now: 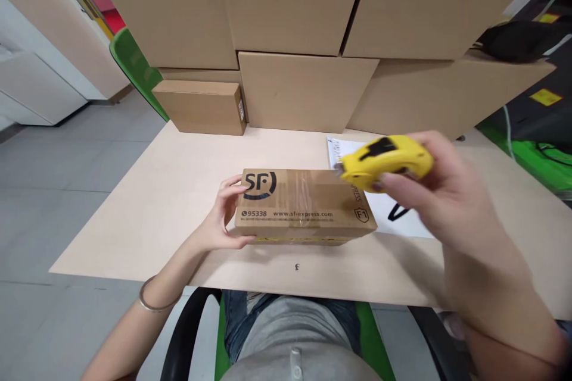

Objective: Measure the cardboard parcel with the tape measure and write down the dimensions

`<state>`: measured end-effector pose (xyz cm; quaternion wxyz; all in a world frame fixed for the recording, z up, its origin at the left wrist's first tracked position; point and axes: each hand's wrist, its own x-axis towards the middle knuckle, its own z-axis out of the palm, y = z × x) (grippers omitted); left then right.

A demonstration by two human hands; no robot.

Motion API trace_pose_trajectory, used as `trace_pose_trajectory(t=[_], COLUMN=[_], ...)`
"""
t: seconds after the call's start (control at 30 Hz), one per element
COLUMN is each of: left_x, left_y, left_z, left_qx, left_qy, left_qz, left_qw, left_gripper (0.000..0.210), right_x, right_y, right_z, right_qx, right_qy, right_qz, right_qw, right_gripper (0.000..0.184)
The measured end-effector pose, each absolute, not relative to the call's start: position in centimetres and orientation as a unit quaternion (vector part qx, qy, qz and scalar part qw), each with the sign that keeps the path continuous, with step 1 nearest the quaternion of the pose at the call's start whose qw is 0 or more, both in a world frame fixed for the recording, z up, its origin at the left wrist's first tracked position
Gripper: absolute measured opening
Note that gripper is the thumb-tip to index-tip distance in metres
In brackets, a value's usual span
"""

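The small box (pixel 290 199) lay near the front of the tabletop (pixel 134 208), before the person's lap, printed top face up; whether its underside sat fully flat could not be told. The left hand (pixel 223 217) grasped its left end, fingers at the upper left edge, thumb along the near lower side. Likely reason for this hold: it steadied the box while leaving the middle, with its clear tape (pixel 306 193), and the right end uncovered.

The right hand (pixel 440 184) was closed around a yellow tool (pixel 388 161), probably a cutter. Its metal tip pointed left, over the box's far right corner in this view; blurred, so contact could not be judged. Gripping by the body presumably kept the fingers behind the tip.

A white paper (pixel 397 220) lay just right of the box, partly hidden by the right hand and tool. A plain brown carton (pixel 203 107) stood at the back left, before the stacked large boxes (pixel 295 0), which formed a wall along the far side; that position left the front of the tabletop for handling.
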<state>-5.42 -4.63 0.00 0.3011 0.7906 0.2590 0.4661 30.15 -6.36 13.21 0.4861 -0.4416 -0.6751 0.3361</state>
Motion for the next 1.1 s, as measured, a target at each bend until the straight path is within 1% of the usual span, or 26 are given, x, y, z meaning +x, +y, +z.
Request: trace_pose_trajectory(t=[0.13, 0.2, 0.27, 0.33, 0.47, 0.57, 0.67, 0.8, 0.87, 1.0, 1.1], left_x=[-5.0, -5.1, -5.4, -5.8, -6.2, -6.2, -6.2, -6.3, -6.3, -6.4, -6.4], left_y=[-5.2, -5.2, -5.3, -5.3, -5.1, -4.8, -4.6, -4.5, -4.4, -4.4, -4.3], left_z=[-0.6, -0.8, -1.0, -1.0, -0.6, -0.4, -0.5, -0.8, -0.8, -0.9, -1.0], left_qx=[0.768, 0.767, 0.782, 0.799, 0.824, 0.834, 0.834, 0.837, 0.839, 0.842, 0.841], left_qy=[0.264, 0.269, 0.267, 0.273, 0.283, 0.266, 0.263, 0.252, 0.253, 0.254, 0.257], left_qz=[0.48, 0.477, 0.461, 0.442, 0.429, 0.435, 0.44, 0.442, 0.438, 0.436, 0.437], left_qw=[0.334, 0.334, 0.322, 0.303, 0.239, 0.213, 0.205, 0.203, 0.201, 0.191, 0.188], left_gripper=[0.126, 0.137, 0.141, 0.135, 0.109, 0.101, 0.1, 0.1, 0.1, 0.101, 0.101], right_x=[24.6, 22.2, 20.4, 19.5, 19.9, 22.7, 27.9, 35.8, 38.3, 39.3, 38.4], right_y=[-5.1, -4.5, -4.1, -3.9, -3.9, -3.7, -3.5, -3.9, -4.2, -4.7, -4.8], right_z=[15.4, 15.8, 15.7, 15.4, 15.2, 15.3, 15.6, 15.3, 14.4, 12.3, 12.3], right_qx=[-0.415, -0.393, -0.373, -0.36, -0.374, -0.393, -0.42, -0.507, -0.532, -0.542, -0.536], right_qy=[-0.795, -0.83, -0.854, -0.873, -0.88, -0.87, -0.854, -0.815, -0.794, -0.776, -0.784], right_qz=[0.312, 0.311, 0.301, 0.276, 0.246, 0.255, 0.263, 0.208, 0.208, 0.255, 0.24], right_qw=[0.313, 0.245, 0.204, 0.178, 0.158, 0.152, 0.161, 0.188, 0.207, 0.197, 0.202], right_gripper=[0.031, 0.029, 0.028, 0.029, 0.03, 0.029, 0.027, 0.029, 0.032, 0.032, 0.031])
